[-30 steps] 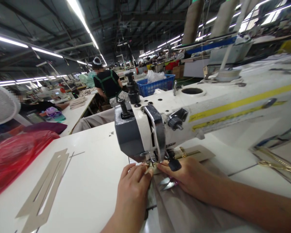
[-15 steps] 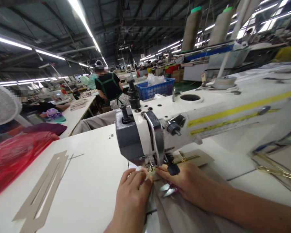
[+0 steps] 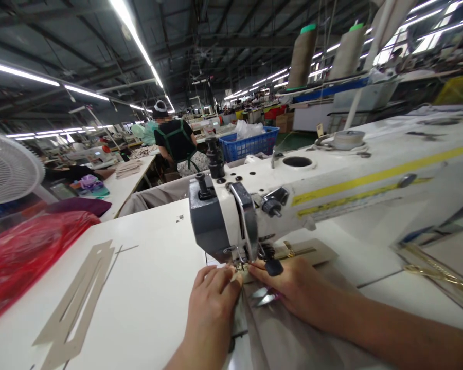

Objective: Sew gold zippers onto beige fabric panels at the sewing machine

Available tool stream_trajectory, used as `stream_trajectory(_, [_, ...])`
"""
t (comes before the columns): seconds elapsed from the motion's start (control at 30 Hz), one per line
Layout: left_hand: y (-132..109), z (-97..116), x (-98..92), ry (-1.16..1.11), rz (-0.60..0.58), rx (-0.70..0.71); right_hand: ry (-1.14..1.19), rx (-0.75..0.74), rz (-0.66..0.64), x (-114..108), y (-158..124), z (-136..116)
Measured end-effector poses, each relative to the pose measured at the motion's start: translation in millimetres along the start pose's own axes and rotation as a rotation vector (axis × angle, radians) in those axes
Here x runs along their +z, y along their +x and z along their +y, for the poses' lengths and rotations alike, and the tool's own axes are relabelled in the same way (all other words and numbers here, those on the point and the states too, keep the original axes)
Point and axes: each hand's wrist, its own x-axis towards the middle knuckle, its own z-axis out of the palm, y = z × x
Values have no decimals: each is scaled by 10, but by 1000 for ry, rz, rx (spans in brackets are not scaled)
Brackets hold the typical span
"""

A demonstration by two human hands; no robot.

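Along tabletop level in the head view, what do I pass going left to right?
Red plastic, slotted tan piece, left hand, right hand, gold-coloured metal piece.

Bright strip lights (image 3: 141, 46) along a dark, beamed ceiling (image 3: 231, 36)
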Motion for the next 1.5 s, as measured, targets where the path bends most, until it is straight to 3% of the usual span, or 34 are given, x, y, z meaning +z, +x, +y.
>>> stream_trajectory(0.1, [-1, 13, -13, -26, 7, -15, -116, 86, -11, -36, 23, -60])
stream_trajectory(0.2, [-25, 56, -102, -58, -27, -74, -269, 77, -52, -58, -70, -112])
stream_trajectory(0.4, [-164, 285, -392, -127, -210, -252, -407, -7, 9, -75, -612, -355])
stream_trajectory(0.6, [-201, 657, -348, -262, -220, -428, -357, 216, -36, -149, -874, -600])
stream_trajectory(0.8, [-200, 806, -334, -392, -196, -564, -227, 325, -84, -256, -914, -702])
stream_trajectory(0.97, [-236, 889, -391, -568, -153, -698, -155, 290, -7, -249, -986, -771])
stream_trajectory(1.1, [-266, 991, -436, -977, -65, -867, -120, 251, 99, -272, -1059, -807])
stream_trajectory(1.2, [-306, 1058, -519, -1314, -50, -1001, -34, 321, 169, -403, -1029, -835])
stream_trajectory(1.4, [-427, 1160, -875, -1458, -25, -1062, 434, 525, -129, -790, -790, -1001])
stream_trajectory(1.5, [-499, 1202, -1075, -1462, -25, -1058, 565, 560, -174, -878, -725, -1136])
